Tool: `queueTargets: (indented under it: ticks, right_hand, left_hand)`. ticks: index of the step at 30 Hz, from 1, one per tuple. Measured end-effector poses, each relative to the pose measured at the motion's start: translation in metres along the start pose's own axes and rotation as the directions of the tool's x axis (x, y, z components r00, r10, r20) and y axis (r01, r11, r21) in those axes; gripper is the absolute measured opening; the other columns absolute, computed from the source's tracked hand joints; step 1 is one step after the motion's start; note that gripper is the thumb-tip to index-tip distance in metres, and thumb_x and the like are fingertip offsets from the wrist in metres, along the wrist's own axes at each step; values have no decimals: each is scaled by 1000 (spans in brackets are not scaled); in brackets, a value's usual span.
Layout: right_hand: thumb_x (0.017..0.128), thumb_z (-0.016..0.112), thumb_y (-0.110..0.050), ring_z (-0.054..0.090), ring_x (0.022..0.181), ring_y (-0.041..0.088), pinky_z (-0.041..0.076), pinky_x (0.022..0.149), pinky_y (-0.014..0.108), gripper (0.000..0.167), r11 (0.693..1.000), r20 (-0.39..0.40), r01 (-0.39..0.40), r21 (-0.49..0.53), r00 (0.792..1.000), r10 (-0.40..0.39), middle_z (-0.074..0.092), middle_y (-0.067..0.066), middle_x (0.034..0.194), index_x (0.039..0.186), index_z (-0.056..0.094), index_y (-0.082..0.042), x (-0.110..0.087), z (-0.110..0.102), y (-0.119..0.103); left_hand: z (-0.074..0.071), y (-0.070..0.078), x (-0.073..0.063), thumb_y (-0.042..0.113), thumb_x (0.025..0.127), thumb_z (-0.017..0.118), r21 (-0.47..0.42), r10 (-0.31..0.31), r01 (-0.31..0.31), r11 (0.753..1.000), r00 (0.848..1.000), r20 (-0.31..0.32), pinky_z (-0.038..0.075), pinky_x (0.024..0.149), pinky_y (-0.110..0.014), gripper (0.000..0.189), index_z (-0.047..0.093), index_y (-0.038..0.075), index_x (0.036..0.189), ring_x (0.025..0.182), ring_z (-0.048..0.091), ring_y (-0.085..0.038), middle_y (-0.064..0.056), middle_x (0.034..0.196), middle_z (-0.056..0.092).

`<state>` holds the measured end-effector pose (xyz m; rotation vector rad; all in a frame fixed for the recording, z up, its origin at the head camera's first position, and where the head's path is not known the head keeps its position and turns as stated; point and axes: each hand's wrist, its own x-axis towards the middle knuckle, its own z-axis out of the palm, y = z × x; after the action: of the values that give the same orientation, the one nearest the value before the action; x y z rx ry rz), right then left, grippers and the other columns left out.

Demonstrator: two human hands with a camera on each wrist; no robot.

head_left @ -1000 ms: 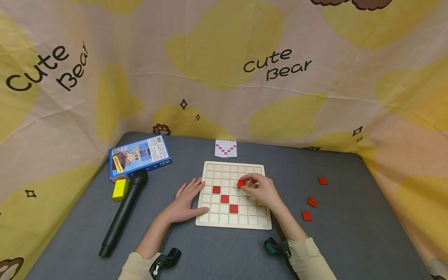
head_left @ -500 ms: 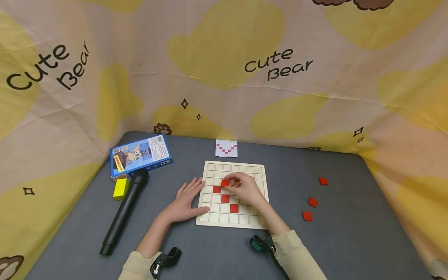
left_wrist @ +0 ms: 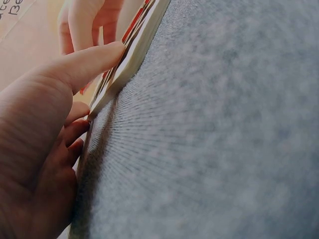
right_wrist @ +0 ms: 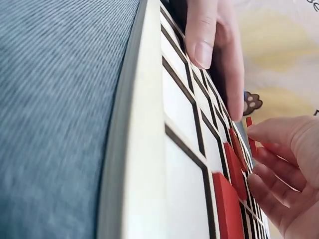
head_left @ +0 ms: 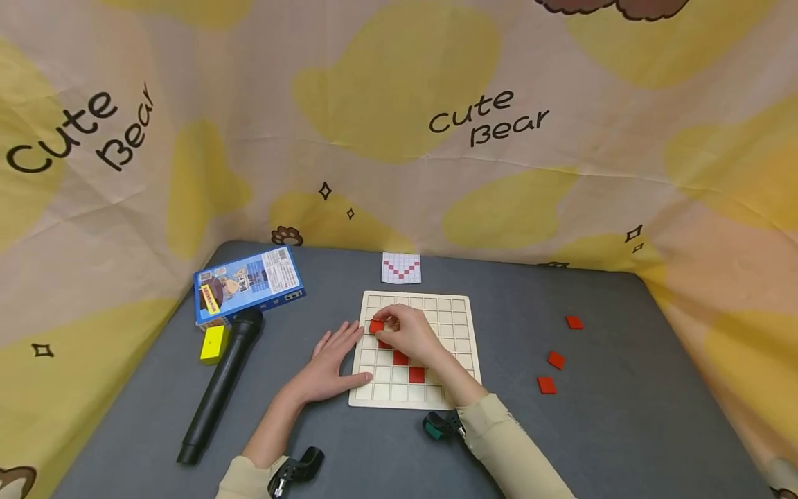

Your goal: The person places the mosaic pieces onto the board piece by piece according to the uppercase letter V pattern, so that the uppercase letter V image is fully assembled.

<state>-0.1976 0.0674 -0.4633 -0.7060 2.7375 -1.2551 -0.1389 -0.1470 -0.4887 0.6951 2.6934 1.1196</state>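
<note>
Near the middle of the head view, the right hand point(head_left: 408, 333) pinches a red tile point(head_left: 377, 326) between thumb and fingertips. The tile lies at the left end of that hand, toward the upper left of the wooden board point(head_left: 447, 344). Being roughly square, it has no clear long axis. The right wrist view shows it nearly edge-on, a thin upright strip at the fingertips; whether its lower edge touches the board cannot be told.

The relation that seems to count is a diagonal. Three tiles sit in the grid, stepping down from upper left to lower right: the top tile point(head_left: 384, 344), partly behind the right hand, the middle tile point(head_left: 400, 357) and the bottom tile point(head_left: 415, 375). The held tile is just up and left of the top one, apparently extending their line.

The right hand has the tile, but the left hand point(head_left: 327, 367) is close too: its fingertips meet the board's left edge just beside the tile. That hand grasps nothing; its fingers are extended, with the thumb on the board's lower left.
</note>
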Motion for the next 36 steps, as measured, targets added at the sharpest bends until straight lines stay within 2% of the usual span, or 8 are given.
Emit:
queueTargets:
  ticks: [7,12,18,23,28,36]
  right_hand:
    - [84,74,-17,55,84,14,46,76,29,25,995,8,9,-97,1000,-8,67,-2,100,109,73,-15,6,9,1]
    - [84,74,-15,57,86,14,47,79,30,24,994,-10,-3,-106,1000,2,68,-2,101,108,73,-14,6,10,2]
    - [85,74,-14,58,88,14,47,81,29,23,996,-24,-2,-85,1000,0,68,-2,103,108,73,-15,6,11,5]
    - [85,75,-15,56,86,13,46,78,28,23,998,-24,-19,-64,1000,18,67,-4,101,108,73,-17,8,13,7]
    - [84,76,-15,55,83,13,45,76,28,24,999,-21,-5,-47,1000,4,68,-3,99,108,74,-16,8,14,7]
    - [87,72,-13,58,85,13,47,75,26,25,999,-32,-2,37,999,3,68,-1,103,112,72,-14,-5,3,11]
  left_hand:
    - [3,0,1,44,87,70,6,-11,11,1000,1000,4,1,113,-57,88,29,3,153,148,10,-33,-14,160,21]
    - [4,1,2,43,87,70,8,-6,6,1000,1000,5,2,113,-57,88,28,3,153,148,9,-33,-14,160,20]
    - [4,1,2,42,87,70,7,-5,5,1000,1000,0,2,113,-57,87,28,4,153,148,9,-33,-14,160,20]
    - [3,1,1,42,88,70,19,-6,6,1000,1000,0,2,113,-57,86,28,4,153,148,9,-33,-14,160,20]
    - [3,1,2,42,88,69,23,-1,1,1000,1000,-3,2,113,-58,85,29,5,153,148,9,-34,-14,160,20]
    - [4,2,0,41,88,69,13,7,-7,1000,1000,-11,2,112,-58,84,31,5,153,148,10,-35,-15,160,21]
